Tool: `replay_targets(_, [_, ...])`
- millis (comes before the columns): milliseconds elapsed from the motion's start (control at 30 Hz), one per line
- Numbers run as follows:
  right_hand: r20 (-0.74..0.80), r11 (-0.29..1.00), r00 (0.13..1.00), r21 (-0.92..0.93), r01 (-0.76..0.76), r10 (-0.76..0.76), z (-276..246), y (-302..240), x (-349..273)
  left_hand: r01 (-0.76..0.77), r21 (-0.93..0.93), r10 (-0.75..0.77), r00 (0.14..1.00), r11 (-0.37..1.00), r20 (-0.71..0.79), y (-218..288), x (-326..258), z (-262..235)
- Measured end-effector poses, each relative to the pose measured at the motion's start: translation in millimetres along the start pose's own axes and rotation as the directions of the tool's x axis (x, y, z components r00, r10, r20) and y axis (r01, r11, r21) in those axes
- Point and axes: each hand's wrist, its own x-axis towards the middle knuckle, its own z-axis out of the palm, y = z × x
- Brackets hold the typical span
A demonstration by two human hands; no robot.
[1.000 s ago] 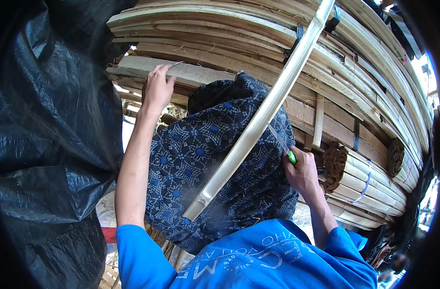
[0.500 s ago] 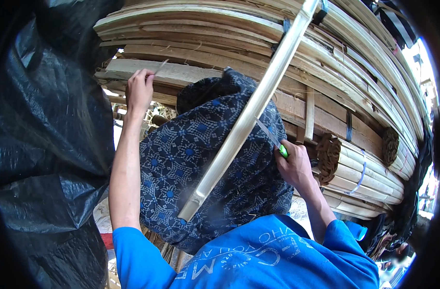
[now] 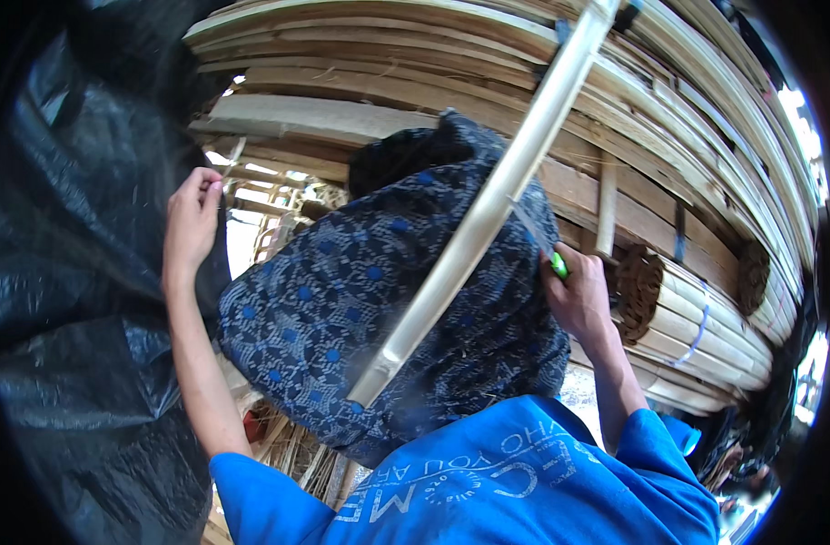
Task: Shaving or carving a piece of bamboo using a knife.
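A long split-bamboo strip [image 3: 465,254] lies slantwise across the dark blue-patterned cloth [image 3: 324,291] over my lap, its near end close to my shirt. My right hand [image 3: 578,289] is closed around the green handle of a knife [image 3: 535,232]. The blade's tip meets the right edge of the bamboo strip. Out to the left, my left hand [image 3: 193,222] pinches a thin pale sliver [image 3: 236,153] between thumb and fingers, apart from the strip. Neither hand grips the bamboo strip.
Long bamboo slats [image 3: 360,45] are stacked across the far side. Tied slat rolls [image 3: 696,313] lie at the right. A black plastic sheet [image 3: 88,336] hangs along the left. Loose shavings [image 3: 297,450] lie below the cloth.
My left hand has swung left and slightly nearer, toward the black sheet, with the sliver still pinched. The cloth's left part has spread leftward. The knife stays beside the bamboo strip.
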Motion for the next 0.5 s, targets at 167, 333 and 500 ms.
replay_targets(167, [-0.027,0.999,0.999,-0.017,0.044,-0.045,6,-2,2,0.062,-0.059,-0.061,0.998,0.996,0.032,6,-24,-2])
replay_targets(333, [-0.039,0.996,0.998,-0.064,0.055,-0.058,6,-8,-2,0.059,-0.101,-0.057,0.998,0.993,0.027,-2,-21,4])
replay_targets(500, [-0.051,0.997,0.998,-0.059,0.039,-0.042,8,-10,-2,-0.027,-0.201,0.031,0.999,0.979,0.022,-1,-17,10])
